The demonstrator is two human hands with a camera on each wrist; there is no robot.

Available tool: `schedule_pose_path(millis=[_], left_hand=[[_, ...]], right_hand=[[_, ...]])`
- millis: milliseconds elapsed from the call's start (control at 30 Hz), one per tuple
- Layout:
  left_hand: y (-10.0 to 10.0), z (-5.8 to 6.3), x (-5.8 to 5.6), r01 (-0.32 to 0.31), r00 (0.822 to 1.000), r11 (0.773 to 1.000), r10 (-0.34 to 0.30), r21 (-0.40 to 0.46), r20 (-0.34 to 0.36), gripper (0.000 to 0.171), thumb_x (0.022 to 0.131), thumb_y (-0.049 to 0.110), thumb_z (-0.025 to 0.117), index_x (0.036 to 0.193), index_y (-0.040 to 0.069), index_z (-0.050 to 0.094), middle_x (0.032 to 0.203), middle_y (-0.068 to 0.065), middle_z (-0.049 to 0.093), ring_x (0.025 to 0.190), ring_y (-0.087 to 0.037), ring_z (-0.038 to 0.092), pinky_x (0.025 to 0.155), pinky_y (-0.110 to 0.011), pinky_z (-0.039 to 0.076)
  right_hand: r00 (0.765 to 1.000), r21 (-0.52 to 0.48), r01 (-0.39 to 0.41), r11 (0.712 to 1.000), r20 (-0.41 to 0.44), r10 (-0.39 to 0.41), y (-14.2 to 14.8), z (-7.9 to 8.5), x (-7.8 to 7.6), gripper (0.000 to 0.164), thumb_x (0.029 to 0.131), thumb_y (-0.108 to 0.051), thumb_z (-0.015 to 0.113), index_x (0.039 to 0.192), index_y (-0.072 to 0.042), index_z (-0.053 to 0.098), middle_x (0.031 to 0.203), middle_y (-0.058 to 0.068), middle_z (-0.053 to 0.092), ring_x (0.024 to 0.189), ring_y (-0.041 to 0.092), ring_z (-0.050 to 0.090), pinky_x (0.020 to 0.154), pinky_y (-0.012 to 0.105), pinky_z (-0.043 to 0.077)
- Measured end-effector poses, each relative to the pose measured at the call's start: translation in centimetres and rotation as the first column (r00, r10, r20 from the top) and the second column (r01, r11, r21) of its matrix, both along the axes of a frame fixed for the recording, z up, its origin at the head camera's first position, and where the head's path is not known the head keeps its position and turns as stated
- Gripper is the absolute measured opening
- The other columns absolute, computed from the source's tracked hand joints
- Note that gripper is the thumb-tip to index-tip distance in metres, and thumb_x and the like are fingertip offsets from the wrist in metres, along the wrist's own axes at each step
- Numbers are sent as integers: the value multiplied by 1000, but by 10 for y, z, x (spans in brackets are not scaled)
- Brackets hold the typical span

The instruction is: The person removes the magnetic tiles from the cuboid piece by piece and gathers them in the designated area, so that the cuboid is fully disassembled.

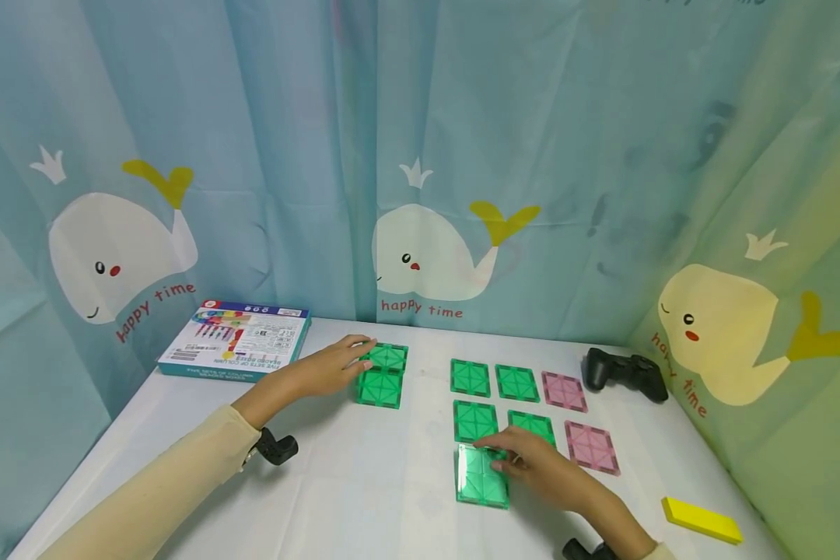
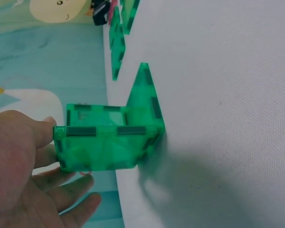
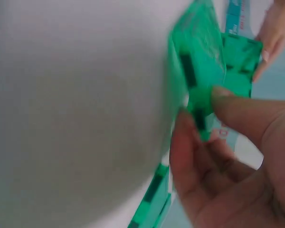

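At the left of the head view, my left hand (image 1: 330, 368) pinches the edge of a small structure of translucent green magnetic tiles (image 1: 379, 389). In the left wrist view these joined tiles (image 2: 102, 147) include upright walls and one lying on the table. Nearer the front, my right hand (image 1: 542, 468) grips a single green magnetic tile (image 1: 481, 484) between thumb and fingers. The right wrist view shows this tile (image 3: 199, 57) tilted and blurred; whether it touches the table I cannot tell. Several other green tiles (image 1: 474, 421) lie flat just beyond the right hand.
Two pink tiles (image 1: 592, 447) lie right of the green ones. A black game controller (image 1: 625, 374) sits at the back right, with a yellow block (image 1: 701, 520) nearer the front. A flat toy box (image 1: 236, 340) lies at the back left, before the whale-print curtain (image 1: 434, 155).
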State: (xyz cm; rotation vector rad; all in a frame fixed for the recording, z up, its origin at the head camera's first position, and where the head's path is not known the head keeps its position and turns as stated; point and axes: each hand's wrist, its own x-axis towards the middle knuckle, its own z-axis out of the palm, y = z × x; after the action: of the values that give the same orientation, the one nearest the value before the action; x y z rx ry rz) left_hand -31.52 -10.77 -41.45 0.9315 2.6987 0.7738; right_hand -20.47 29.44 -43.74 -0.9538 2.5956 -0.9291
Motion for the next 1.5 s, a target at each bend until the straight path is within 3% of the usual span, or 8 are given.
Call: schedule_pose_path(millis=[233,400,600,767,900,1033,1233,1500], left_hand=[[-2,-2,-1,-2,1000,1000,2,12,2,56,117,26,39,164,-2,30,169,-27,27,156,-44,31,125,-59,30],[-2,-2,-1,-7,1000,1000,7,16,2,57,117,28,38,165,-1,29,169,-28,26,156,-45,30,125,-60,29],[-2,-2,0,-9,1000,1000,9,26,7,56,117,28,39,165,0,30,169,-27,26,156,-45,30,125,-61,29],[-1,-3,-1,-4,1000,1000,4,30,-5,55,117,26,39,164,-2,31,168,-27,28,156,-45,31,125,-60,29],[0,-3,0,-12,1000,999,13,45,-4,55,117,25,40,164,-3,31,168,-28,27,157,-44,28,126,-60,28],[-1,-3,2,-52,998,997,51,61,24,60,116,28,42,166,-2,25,170,-26,25,158,-43,25,127,-59,26],[-2,-6,3,-113,992,991,108,68,68,67,116,36,43,167,0,21,169,-26,29,158,-42,27,128,-57,26],[-2,-5,4,-125,990,988,118,87,75,65,116,35,43,166,-1,23,169,-26,30,157,-42,29,127,-59,27]], right_hand=[[974,150,73,986,-224,-38,-13,-7,11,41,99,-7,73,139,-14,68,114,-2,65,102,16,63,84,32,56],[949,216,134,967,-308,-63,-19,-10,16,42,94,-7,78,134,-18,72,112,1,64,97,21,62,77,32,50],[955,281,200,939,-270,-122,-26,-4,21,43,94,-9,79,134,-23,73,113,-2,62,98,19,63,79,37,46],[964,351,167,921,-254,-78,-30,9,15,38,93,-10,80,128,-22,75,108,-3,61,92,14,59,74,35,47],[972,348,107,931,-233,-25,-41,23,0,31,95,-14,80,126,-16,76,105,1,62,84,12,57,67,29,48],[969,314,105,944,-246,-26,-63,31,-28,33,100,-19,75,131,-8,70,114,10,66,96,22,65,78,37,58],[929,223,137,965,-368,-47,-104,30,-77,43,103,-23,71,142,-10,59,126,12,64,115,28,66,94,43,59],[854,190,163,968,-518,-41,-146,16,-122,42,101,-15,74,141,-11,61,124,11,64,110,25,67,87,38,62]])
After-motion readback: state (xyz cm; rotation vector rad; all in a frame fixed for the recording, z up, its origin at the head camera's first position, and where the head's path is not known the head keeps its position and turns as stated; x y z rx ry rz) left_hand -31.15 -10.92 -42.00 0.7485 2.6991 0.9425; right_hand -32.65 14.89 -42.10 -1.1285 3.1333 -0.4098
